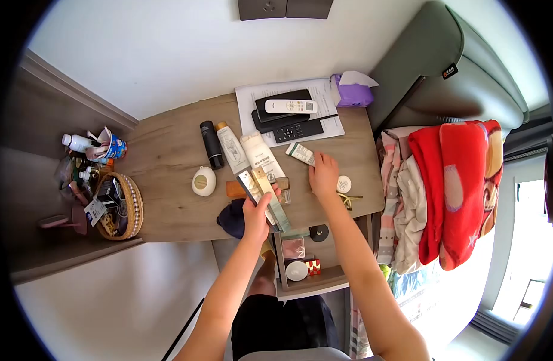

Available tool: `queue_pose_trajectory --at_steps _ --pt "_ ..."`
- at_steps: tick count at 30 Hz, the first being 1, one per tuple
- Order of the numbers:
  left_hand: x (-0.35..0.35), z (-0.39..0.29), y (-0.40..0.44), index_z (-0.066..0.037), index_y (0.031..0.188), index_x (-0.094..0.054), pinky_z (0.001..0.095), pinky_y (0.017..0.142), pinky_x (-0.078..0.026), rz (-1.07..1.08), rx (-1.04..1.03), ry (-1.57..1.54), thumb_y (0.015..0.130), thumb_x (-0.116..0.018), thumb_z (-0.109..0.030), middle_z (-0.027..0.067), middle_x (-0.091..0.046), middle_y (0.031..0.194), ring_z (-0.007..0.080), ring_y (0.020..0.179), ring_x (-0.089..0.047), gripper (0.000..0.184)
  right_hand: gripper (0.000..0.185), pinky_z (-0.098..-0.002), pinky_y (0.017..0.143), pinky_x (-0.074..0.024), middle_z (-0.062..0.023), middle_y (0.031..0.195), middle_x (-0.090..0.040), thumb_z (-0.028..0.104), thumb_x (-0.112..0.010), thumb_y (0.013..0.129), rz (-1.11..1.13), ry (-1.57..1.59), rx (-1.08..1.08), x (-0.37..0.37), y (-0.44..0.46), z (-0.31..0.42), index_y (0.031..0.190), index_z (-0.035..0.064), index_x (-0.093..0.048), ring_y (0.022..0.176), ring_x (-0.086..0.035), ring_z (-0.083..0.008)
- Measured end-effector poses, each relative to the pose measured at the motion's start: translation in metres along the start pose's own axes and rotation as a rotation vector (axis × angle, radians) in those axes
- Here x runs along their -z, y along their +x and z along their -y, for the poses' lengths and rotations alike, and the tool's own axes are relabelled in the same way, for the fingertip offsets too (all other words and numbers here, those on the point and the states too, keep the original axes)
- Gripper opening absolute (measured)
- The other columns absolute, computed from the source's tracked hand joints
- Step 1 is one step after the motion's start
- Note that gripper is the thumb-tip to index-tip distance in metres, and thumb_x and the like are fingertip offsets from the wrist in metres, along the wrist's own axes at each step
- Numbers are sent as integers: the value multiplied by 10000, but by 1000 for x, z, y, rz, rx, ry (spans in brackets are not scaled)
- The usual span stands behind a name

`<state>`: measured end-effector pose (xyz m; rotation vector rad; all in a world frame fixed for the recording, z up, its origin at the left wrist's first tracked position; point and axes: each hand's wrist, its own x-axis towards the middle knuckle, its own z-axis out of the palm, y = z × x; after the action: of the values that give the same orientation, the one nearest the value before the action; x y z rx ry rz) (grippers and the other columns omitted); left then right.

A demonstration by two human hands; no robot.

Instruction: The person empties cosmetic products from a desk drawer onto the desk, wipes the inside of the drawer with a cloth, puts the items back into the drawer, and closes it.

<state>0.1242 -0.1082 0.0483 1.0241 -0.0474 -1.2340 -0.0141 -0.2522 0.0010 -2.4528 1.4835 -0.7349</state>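
Note:
My left hand [258,215] is closed around some long narrow boxes [265,188], gold and silver-green, held tilted above the desk's front edge. The fingers of my right hand [324,174] pinch the near end of a small white-and-green tube [301,154]. Just beyond the boxes lie a white squeeze tube [261,153], a gold-capped tube [231,147] and a black bottle [211,144]. Right of my right hand are a round white lid-like item [344,184] and a yellowish metal item [350,200]. A brown block-shaped item [235,189] is partly hidden behind the boxes.
An open drawer [330,278] below my hands holds a white round item and small boxes. Remotes [291,106] lie on papers beside a purple tissue pack [353,91]. A white round container [203,181] and dark cloth [232,218] sit left; farther left stands a wicker basket [132,207].

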Motion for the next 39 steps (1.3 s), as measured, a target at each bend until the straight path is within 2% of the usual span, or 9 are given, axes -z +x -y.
queue_pose_trajectory --at_steps 8,14,18,27,31,32,35,38,39 --pt "-11 36 -65 29 1125 -496 326 830 -479 5 142 2 880 -537 -118 127 -589 1085 211 1008 -571 288 379 -379 763 -433 -160 1003 -497 75 -646 717 -12 513 -230 81 -79 28 1061 10 -502 869 -505 -329" --pt "-3 137 -114 -28 1049 -537 324 752 -483 -16 510 152 832 -620 -145 58 -600 900 175 855 -588 260 377 -347 763 -425 -150 971 -489 59 -635 724 -181 503 -617 108 -235 -25 1064 -15 -491 855 -505 -266" --pt "-18 212 -126 -6 966 -572 276 668 -447 -8 535 311 807 -656 -157 52 -611 881 118 772 -560 235 374 -363 800 -408 -146 1014 -510 92 -628 763 -233 305 -680 138 -281 -67 1088 -15 -477 896 -496 -265" --pt "-39 346 -68 25 1010 -583 315 699 -455 -31 446 671 800 -644 -227 115 -625 934 190 809 -585 334 369 -395 805 -405 -171 979 -508 94 -625 738 -152 247 -502 149 -297 -107 1064 -7 -485 899 -491 -340" --pt "-33 357 -60 74 1065 -546 349 740 -468 48 58 1126 785 -640 -233 213 -624 965 287 857 -613 426 397 -424 816 -408 -202 1010 -493 98 -623 745 -120 276 -547 143 -306 -112 1083 -24 -456 930 -477 -370" --pt "-27 359 -62 60 1052 -556 367 729 -478 26 -161 1314 765 -647 -206 233 -629 867 335 821 -621 402 398 -424 815 -408 -204 1011 -493 100 -623 747 -114 275 -546 141 -308 -113 1085 -24 -454 929 -477 -373" --pt "-22 353 -65 50 999 -584 396 711 -483 -121 -517 1377 755 -641 -217 227 -628 824 371 791 -610 366 397 -424 804 -415 -207 1014 -493 104 -620 757 -120 273 -512 135 -318 -116 1094 -24 -454 924 -481 -378" --pt "-32 337 -67 28 1007 -581 406 674 -486 76 -17 1229 736 -657 -192 203 -631 765 362 739 -616 357 393 -421 784 -426 -207 1007 -497 109 -614 770 -120 296 -518 134 -319 -114 1104 -27 -457 904 -491 -381" --pt "-34 338 -67 16 1022 -575 401 663 -484 93 -22 1269 729 -666 -188 192 -631 759 346 736 -619 368 392 -420 777 -430 -207 1003 -499 112 -612 775 -116 308 -530 136 -318 -113 1108 -29 -458 895 -496 -382"
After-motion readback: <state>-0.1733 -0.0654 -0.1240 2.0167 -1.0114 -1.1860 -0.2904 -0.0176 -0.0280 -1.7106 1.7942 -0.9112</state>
